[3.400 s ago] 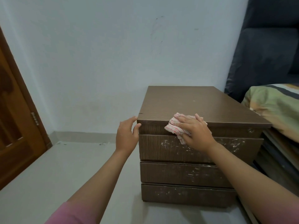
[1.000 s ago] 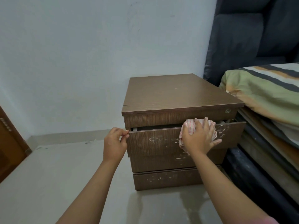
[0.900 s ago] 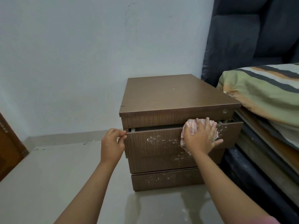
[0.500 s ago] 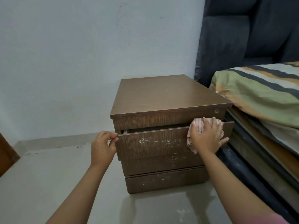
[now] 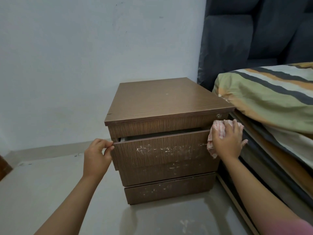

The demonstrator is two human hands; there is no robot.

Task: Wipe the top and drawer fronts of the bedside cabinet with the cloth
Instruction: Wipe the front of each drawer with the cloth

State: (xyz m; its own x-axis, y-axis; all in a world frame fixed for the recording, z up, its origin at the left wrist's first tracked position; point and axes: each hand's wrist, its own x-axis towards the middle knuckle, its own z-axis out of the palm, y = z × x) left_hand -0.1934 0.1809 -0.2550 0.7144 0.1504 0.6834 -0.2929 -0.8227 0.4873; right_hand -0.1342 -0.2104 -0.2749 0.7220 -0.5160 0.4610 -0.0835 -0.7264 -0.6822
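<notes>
The brown wooden bedside cabinet (image 5: 166, 102) stands on the floor against the wall, its top bare. Its top drawer (image 5: 160, 150) is pulled out a little, and white scuff marks speckle the drawer fronts. My left hand (image 5: 97, 157) pinches the drawer front's upper left corner. My right hand (image 5: 227, 141) presses a white cloth with red stripes (image 5: 218, 133) flat against the drawer front's right end. The hand covers most of the cloth. Two lower drawers (image 5: 169, 189) are closed.
A bed with a striped green, orange and grey cover (image 5: 271, 99) sits tight against the cabinet's right side, with a dark padded headboard (image 5: 254, 34) behind. A pale wall (image 5: 84, 56) is behind, grey floor (image 5: 50, 184) to the left, and a wooden door edge (image 5: 4, 167) at far left.
My right hand has slid the cloth rightward along the top drawer front to its right end. The left hand stays pinching the left corner of the slightly open drawer.
</notes>
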